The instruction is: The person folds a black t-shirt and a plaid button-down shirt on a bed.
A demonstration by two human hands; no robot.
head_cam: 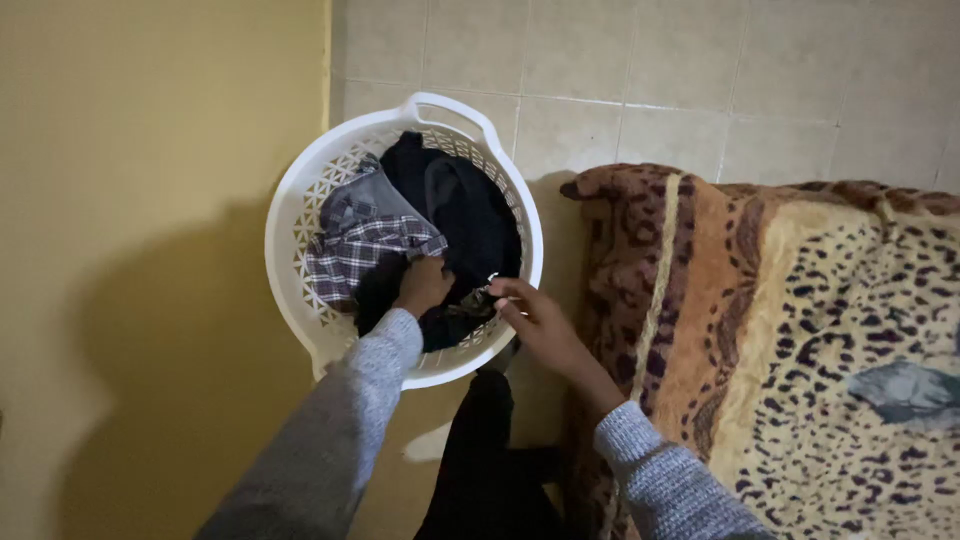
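Observation:
A round white laundry basket (290, 215) stands on the tiled floor by a yellow wall. Inside lie a plaid shirt (350, 250) and dark clothes (470, 215). My left hand (422, 285) reaches into the basket and grips the clothing where the plaid shirt meets the dark fabric. At the basket's near right rim, my right hand (535, 315) pinches a dark garment with a small metal piece on it. Both arms wear grey knit sleeves.
A bed or sofa covered with a leopard-print blanket (800, 350) fills the right side. Beige floor tiles (700, 80) lie beyond it. The yellow wall (130, 250) runs along the left. My dark trouser leg (485, 460) shows between my arms.

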